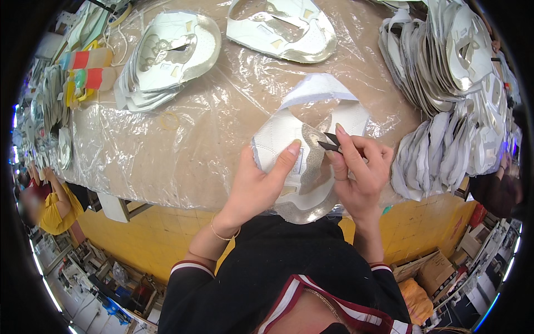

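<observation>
A white and grey shoe upper (272, 135) lies at the near edge of the plastic-covered table, its looped collar pointing away from me. My left hand (260, 177) grips its left side, the thumb pressed flat on top and the fingers hidden beneath. In my right hand (364, 170) is a small black pair of thread snips (330, 143), pinched between thumb and fingers. Their two tips are slightly apart, over the upper near its middle opening; whether they touch it I cannot tell.
A stack of shoe uppers (192, 53) stands at the far left, more uppers (308, 28) at the far middle. Tall piles of uppers (461, 50) crowd the right side. Bottles with red labels (92, 58) are at the left edge. Cardboard boxes (436, 273) sit low right.
</observation>
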A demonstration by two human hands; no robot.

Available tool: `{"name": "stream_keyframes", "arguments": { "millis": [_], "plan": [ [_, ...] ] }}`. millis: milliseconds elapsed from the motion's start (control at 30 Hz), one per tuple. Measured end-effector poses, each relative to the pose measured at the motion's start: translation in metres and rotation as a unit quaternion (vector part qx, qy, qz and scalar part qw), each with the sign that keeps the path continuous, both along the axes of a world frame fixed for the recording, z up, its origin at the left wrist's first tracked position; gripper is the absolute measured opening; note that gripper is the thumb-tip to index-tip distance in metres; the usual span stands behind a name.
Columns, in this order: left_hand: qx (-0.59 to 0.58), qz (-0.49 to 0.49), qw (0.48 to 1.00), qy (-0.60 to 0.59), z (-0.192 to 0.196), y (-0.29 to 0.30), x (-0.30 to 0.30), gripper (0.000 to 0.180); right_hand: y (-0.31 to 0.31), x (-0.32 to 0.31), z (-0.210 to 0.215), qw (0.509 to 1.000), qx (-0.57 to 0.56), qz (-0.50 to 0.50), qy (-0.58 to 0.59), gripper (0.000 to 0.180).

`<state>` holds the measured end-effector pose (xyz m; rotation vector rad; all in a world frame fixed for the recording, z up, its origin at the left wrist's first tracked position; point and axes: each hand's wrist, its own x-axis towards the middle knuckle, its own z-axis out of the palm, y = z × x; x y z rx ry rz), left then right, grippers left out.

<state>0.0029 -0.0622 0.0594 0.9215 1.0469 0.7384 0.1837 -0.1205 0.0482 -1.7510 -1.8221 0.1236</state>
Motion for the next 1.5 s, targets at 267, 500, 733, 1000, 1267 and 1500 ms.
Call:
{"name": "stream_keyframes", "arguments": {
  "millis": [267, 500, 733, 1000, 1267, 1500],
  "plan": [
    [0.033, -0.021, 0.993, 0.109, -0.052, 0.015, 0.014, 0.037, -0.001, -0.018, -0.042, 0.842, -0.181, -0.1, 0.498, 0.031],
    [0.404, 0.035, 0.82, 0.404, -0.076, 0.005, 0.017, 0.042, 0.0, -0.017, -0.059, 0.988, -0.124, -0.088, -0.028, 0.035],
    [0.42, -0.05, 0.814, 0.398, -0.088, 0.004, 0.021, 0.03, 0.005, -0.01, -0.063, 0.993, -0.095, -0.054, -0.051, 0.036],
    [0.385, -0.041, 0.833, 0.396, -0.087, 0.006, 0.021, 0.034, 0.011, -0.012, -0.071, 0.99, -0.099, -0.068, -0.075, 0.037],
    [0.369, -0.036, 0.828, 0.42, -0.081, 0.008, 0.029, 0.025, 0.012, -0.005, -0.064, 0.992, -0.085, -0.084, -0.048, 0.038],
    [0.373, -0.059, 0.825, 0.421, -0.08, 0.012, 0.038, 0.013, 0.018, 0.002, -0.062, 0.991, -0.112, -0.045, -0.06, 0.039]
  ]
}}
